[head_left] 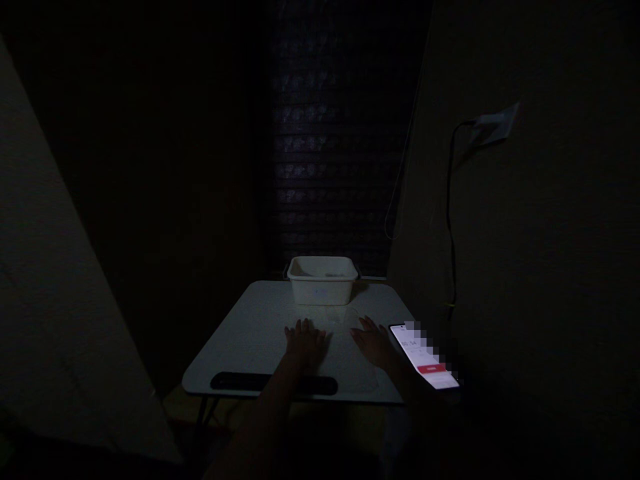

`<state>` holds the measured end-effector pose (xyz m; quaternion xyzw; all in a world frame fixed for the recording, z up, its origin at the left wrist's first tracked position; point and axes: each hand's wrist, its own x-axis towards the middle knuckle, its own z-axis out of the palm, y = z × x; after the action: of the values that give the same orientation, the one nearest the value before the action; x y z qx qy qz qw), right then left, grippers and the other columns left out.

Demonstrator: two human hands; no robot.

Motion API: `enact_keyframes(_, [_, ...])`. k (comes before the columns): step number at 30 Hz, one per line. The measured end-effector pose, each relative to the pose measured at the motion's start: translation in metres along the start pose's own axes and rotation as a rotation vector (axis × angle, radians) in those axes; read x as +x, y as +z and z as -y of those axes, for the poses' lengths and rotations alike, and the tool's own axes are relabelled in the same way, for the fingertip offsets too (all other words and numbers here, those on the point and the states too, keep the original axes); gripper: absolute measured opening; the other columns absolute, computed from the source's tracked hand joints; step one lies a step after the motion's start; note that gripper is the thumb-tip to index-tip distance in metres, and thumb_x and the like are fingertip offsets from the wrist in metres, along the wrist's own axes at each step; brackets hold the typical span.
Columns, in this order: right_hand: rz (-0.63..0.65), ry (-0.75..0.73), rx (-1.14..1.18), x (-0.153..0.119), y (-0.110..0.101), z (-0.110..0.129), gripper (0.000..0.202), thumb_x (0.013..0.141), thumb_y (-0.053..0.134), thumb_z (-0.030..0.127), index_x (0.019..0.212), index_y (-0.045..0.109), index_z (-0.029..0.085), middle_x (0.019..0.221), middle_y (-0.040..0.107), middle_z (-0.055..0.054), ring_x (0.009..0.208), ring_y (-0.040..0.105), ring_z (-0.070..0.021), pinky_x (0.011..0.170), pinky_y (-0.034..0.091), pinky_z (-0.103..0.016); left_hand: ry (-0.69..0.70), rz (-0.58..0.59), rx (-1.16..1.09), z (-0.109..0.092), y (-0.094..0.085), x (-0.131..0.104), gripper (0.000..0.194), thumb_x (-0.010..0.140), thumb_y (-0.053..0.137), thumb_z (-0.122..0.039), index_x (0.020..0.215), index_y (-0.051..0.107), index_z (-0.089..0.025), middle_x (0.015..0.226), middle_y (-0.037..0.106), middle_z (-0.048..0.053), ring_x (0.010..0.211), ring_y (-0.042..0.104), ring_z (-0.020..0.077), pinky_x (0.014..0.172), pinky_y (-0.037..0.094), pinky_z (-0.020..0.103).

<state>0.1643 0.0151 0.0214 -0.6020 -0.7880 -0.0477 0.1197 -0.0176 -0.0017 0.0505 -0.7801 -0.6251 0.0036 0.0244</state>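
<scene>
In dim light, my left hand (304, 343) is over the pale tabletop (235, 333), fingers spread and nothing in them. To its right, my right hand (374, 341) is also open, its fingers stretched forward and to the left. Beyond both hands stands a white plastic tub (323, 292) at the table's far side. Its inside is too dark to make out well. A faint pale curved outline (353, 311) shows just ahead of my right hand; what it is I cannot tell. Beside my right hand, a lit phone (430, 365) displays a timer and a red button, partly pixelated.
A dark slot strip (240, 381) runs along the table's near edge. On the right wall, a black cable (450, 220) hangs from a socket (495, 127). A dark blind (320, 147) covers the back, with a thin cord (393, 237) beside it. A pale panel (65, 280) stands at left.
</scene>
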Motion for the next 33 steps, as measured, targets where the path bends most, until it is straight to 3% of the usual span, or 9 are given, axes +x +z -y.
enact_keyframes(6, [-0.025, 0.006, -0.018, 0.001, 0.001, 0.003, 0.042, 0.077, 0.011, 0.039, 0.096, 0.046, 0.026, 0.115, 0.034, -0.004, 0.108, 0.019, -0.0181, 0.081, 0.019, -0.041, -0.002, -0.007, -0.010, -0.001, 0.000, 0.001, 0.045, 0.073, 0.012, -0.043, 0.107, 0.034, -0.025, 0.121, 0.024, 0.007, 0.108, 0.016, 0.0275, 0.078, 0.015, 0.053])
enact_keyframes(13, [-0.010, -0.065, -0.006, 0.001, -0.002, 0.019, 0.044, 0.077, 0.009, 0.040, 0.093, 0.048, 0.027, 0.116, 0.033, -0.004, 0.108, 0.018, -0.0172, 0.081, 0.018, -0.040, 0.122, 0.008, -0.017, -0.005, 0.000, -0.002, 0.043, 0.073, 0.013, -0.042, 0.107, 0.034, -0.027, 0.122, 0.022, 0.006, 0.109, 0.011, 0.0276, 0.078, 0.012, 0.055])
enact_keyframes(23, [0.003, -0.062, -0.008, -0.007, -0.001, -0.001, 0.042, 0.077, 0.012, 0.040, 0.098, 0.045, 0.027, 0.116, 0.034, -0.005, 0.109, 0.018, -0.0174, 0.082, 0.017, -0.041, -0.004, 0.054, -0.007, 0.014, -0.001, -0.006, 0.043, 0.072, 0.012, -0.044, 0.107, 0.033, -0.030, 0.121, 0.025, 0.005, 0.109, 0.014, 0.0279, 0.077, 0.013, 0.055])
enact_keyframes(33, [-0.052, -0.112, -0.007, -0.005, -0.002, 0.012, 0.037, 0.077, 0.016, 0.035, 0.102, 0.041, 0.026, 0.115, 0.035, -0.005, 0.108, 0.020, -0.0169, 0.082, 0.017, -0.038, 0.082, 0.061, -0.030, -0.006, -0.014, -0.009, 0.043, 0.073, 0.011, -0.041, 0.108, 0.032, -0.027, 0.122, 0.021, 0.005, 0.110, 0.011, 0.0268, 0.079, 0.012, 0.055])
